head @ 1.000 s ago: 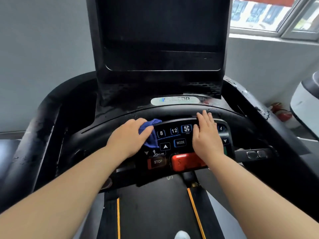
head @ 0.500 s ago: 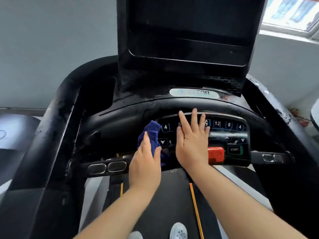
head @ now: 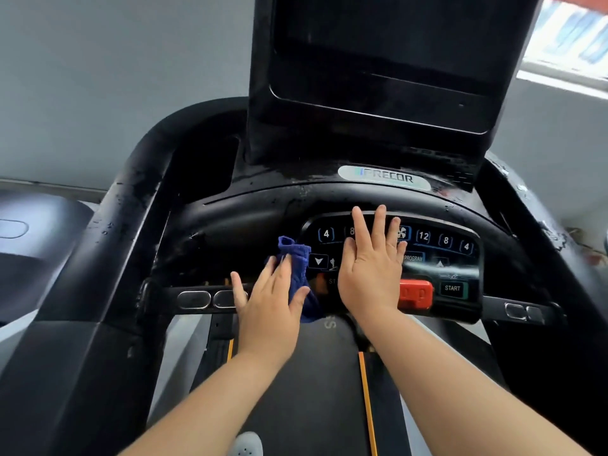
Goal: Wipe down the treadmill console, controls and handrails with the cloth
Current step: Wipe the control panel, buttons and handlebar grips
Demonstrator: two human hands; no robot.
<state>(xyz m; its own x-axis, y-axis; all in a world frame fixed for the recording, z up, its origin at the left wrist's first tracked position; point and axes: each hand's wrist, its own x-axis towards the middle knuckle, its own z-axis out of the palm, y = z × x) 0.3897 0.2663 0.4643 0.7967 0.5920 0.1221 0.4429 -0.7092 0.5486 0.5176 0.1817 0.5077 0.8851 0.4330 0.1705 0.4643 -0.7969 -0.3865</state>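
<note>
**Both hands spread on the treadmill controls, cloth under the left**

The person stands on the belt [head: 312,373] facing the black console [head: 263,205], with both bare forearms reaching forward. The left hand [head: 269,307] lies at the left edge of the control panel [head: 460,268], its fingers straight and splayed. It presses the blue cloth [head: 296,258] against the panel's lower left corner. The cloth is bunched. One end sticks up past the fingertips and the other hangs below the thumb, which rests on top of it. The little finger reaches out over the nearer of two oval sensor pads [head: 194,299] on the crossbar.

The right hand [head: 371,268] lies flat on the middle of the panel, just beside the cloth, with nothing in it. Its fingers are straight and slightly apart, and their tips reach the panel's upper rim, covering some of the numbered keys. To its right a red tab [head: 415,294] and the START button [head: 452,287] are uncovered.

Above the panel sits a silver PRECOR badge [head: 383,177] and, higher up, the dark screen [head: 394,60]. The left handrail [head: 131,209] is speckled with pale marks. A light-coloured shoe [head: 246,442] shows at the bottom edge, and a window [head: 566,44] sits at the upper right.
</note>
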